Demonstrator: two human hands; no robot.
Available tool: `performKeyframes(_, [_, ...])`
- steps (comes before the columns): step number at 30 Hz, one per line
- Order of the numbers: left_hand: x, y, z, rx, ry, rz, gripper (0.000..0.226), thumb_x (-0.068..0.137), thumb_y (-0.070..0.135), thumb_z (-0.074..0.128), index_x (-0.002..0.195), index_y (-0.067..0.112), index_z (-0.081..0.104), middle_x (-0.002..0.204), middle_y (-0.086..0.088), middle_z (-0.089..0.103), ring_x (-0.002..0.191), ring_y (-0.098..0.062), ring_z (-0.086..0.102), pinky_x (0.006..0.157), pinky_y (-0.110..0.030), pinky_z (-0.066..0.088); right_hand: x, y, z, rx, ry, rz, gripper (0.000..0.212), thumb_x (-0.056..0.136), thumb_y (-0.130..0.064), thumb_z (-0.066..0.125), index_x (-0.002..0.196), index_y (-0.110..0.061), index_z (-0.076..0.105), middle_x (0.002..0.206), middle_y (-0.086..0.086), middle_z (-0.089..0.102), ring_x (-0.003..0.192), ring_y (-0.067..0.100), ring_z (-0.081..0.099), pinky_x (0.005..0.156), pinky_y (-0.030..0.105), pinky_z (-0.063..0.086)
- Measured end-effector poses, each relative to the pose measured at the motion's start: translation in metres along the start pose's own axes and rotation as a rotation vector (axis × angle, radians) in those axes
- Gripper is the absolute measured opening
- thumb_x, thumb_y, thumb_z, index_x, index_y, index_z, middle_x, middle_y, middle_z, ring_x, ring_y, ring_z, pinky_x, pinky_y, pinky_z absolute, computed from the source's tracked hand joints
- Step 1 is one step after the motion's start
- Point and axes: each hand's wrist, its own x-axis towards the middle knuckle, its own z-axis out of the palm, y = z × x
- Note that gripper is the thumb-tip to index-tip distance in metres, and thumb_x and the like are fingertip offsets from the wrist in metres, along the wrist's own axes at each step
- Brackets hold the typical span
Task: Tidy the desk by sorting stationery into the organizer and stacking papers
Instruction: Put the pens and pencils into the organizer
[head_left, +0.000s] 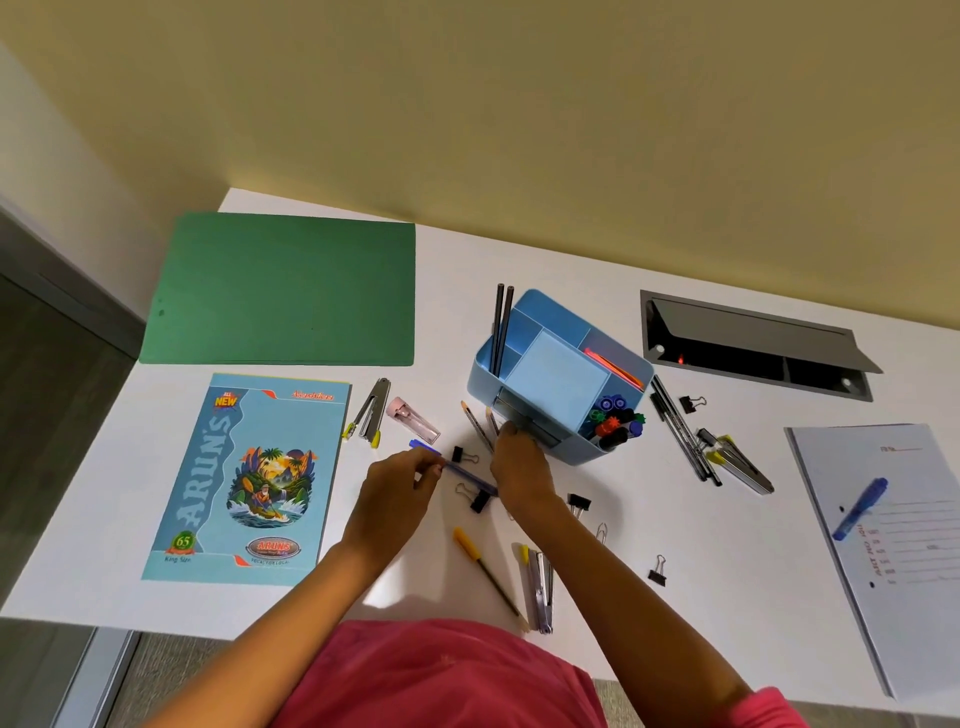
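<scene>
— Yellow wall (519, 104) behind, white worktop (545, 270) below. I drive from far away, so please tell me what I have.

— Your left grip (400, 475) pinches the blue pen (467, 475) near one end. The pen lies slanted and low over the worktop, and its other end reaches to the right grip (519, 462). That grip sits at the front wall of the organizer (480, 384), beside two pencils (475, 423). Its fingers are hidden, so I cannot tell if it holds anything.

— How do I do this step well?

— I think you should lift the pen straight up first, because binder clips (464, 455) lie just beside it. Then turn it upright and lower it into the rear-left compartment, where two black pencils (498, 322) stand. Let the right grip press on the organizer so it does not slide.
</scene>
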Motion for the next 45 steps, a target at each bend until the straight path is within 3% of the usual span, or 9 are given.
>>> performKeyframes(7, [-0.001, -0.007, 0.005, -0.047, -0.013, -0.024, 0.016, 0.090, 0.012, 0.062, 0.104, 0.008, 0.069, 0.089, -0.004, 0.071, 0.065, -0.014, 0.068, 0.058, -0.013, 0.051, -0.013, 0.001, 0.000, 0.065, 0.027, -0.089, 0.040, 0.090, -0.008, 0.059, 0.127, -0.005, 0.043, 0.124, 0.012, 0.053, 0.115, 0.019, 0.054, 0.094, 0.026, 0.048])
performKeyframes(14, [-0.005, -0.013, 0.006, -0.008, -0.008, 0.037, 0.016, 0.089, 0.011, 0.063, 0.103, 0.007, 0.070, 0.086, -0.005, 0.071, 0.064, -0.013, 0.067, 0.057, -0.005, 0.048, -0.022, -0.007, 0.013, 0.108, -0.034, -0.073, 0.040, 0.089, -0.017, 0.064, 0.123, -0.007, 0.047, 0.121, 0.010, 0.054, 0.109, 0.021, 0.055, 0.091, 0.026, 0.048])
performKeyframes(23, [0.000, 0.001, -0.003, -0.331, -0.048, -0.265, 0.009, 0.092, 0.026, 0.059, 0.089, 0.020, 0.066, 0.084, -0.002, 0.070, 0.071, -0.015, 0.068, 0.056, -0.018, 0.054, -0.038, -0.020, -0.012, 0.201, 0.081, -0.146, 0.038, 0.092, -0.017, 0.059, 0.125, -0.006, 0.045, 0.118, 0.011, 0.054, 0.106, 0.021, 0.057, 0.092, 0.028, 0.050])
performKeyframes(27, [-0.001, 0.019, -0.012, -0.490, 0.039, -0.251, 0.013, 0.090, 0.022, 0.062, 0.096, 0.013, 0.068, 0.086, -0.004, 0.072, 0.076, -0.017, 0.071, 0.063, -0.028, 0.058, -0.057, -0.029, -0.008, 0.332, 0.165, -0.307, 0.027, 0.093, -0.020, 0.058, 0.115, -0.006, 0.050, 0.107, 0.010, 0.056, 0.093, 0.023, 0.059, 0.079, 0.035, 0.054])
performKeyframes(30, [-0.002, 0.031, -0.018, -0.510, 0.096, -0.201, 0.006, 0.090, 0.015, 0.062, 0.090, 0.018, 0.067, 0.080, 0.002, 0.072, 0.070, -0.009, 0.071, 0.058, -0.021, 0.056, -0.061, -0.032, -0.005, 0.399, 0.199, -0.327, 0.023, 0.095, -0.021, 0.056, 0.111, -0.005, 0.053, 0.103, 0.011, 0.058, 0.087, 0.023, 0.059, 0.075, 0.037, 0.053])
performKeyframes(36, [-0.006, 0.036, -0.029, -0.334, 0.178, -0.064, 0.016, 0.089, 0.015, 0.064, 0.082, 0.030, 0.065, 0.070, 0.015, 0.069, 0.070, 0.000, 0.067, 0.061, -0.017, 0.055, -0.057, -0.036, -0.060, 0.702, 0.594, -0.348, 0.011, 0.094, -0.009, 0.052, 0.086, -0.001, 0.054, 0.086, 0.008, 0.055, 0.068, 0.008, 0.053, 0.066, 0.010, 0.045])
performKeyframes(39, [-0.008, 0.043, -0.034, -0.269, 0.208, -0.005, 0.010, 0.088, 0.013, 0.063, 0.093, 0.022, 0.064, 0.070, 0.009, 0.067, 0.067, 0.004, 0.065, 0.059, -0.010, 0.048, -0.042, -0.031, -0.088, 0.798, 0.840, -0.296, 0.010, 0.092, -0.007, 0.052, 0.088, -0.001, 0.058, 0.093, -0.013, 0.053, 0.072, 0.001, 0.052, 0.073, 0.009, 0.047])
performKeyframes(41, [-0.008, 0.048, -0.034, -0.259, 0.216, 0.009, 0.019, 0.088, 0.011, 0.063, 0.104, 0.020, 0.058, 0.069, 0.005, 0.065, 0.066, 0.005, 0.063, 0.055, -0.004, 0.042, -0.029, -0.026, -0.100, 0.991, 0.793, -0.254, 0.008, 0.095, -0.006, 0.050, 0.095, 0.000, 0.055, 0.090, -0.025, 0.052, 0.083, 0.003, 0.056, 0.074, 0.015, 0.048])
performKeyframes(45, [-0.004, 0.049, -0.032, -0.211, 0.213, 0.018, 0.023, 0.089, 0.016, 0.062, 0.107, 0.025, 0.052, 0.083, 0.003, 0.067, 0.072, -0.002, 0.065, 0.062, -0.010, 0.050, -0.003, -0.020, -0.104, 0.983, 0.628, -0.144, 0.015, 0.099, -0.015, 0.047, 0.104, 0.000, 0.050, 0.086, -0.017, 0.047, 0.082, -0.013, 0.050, 0.068, 0.001, 0.037])
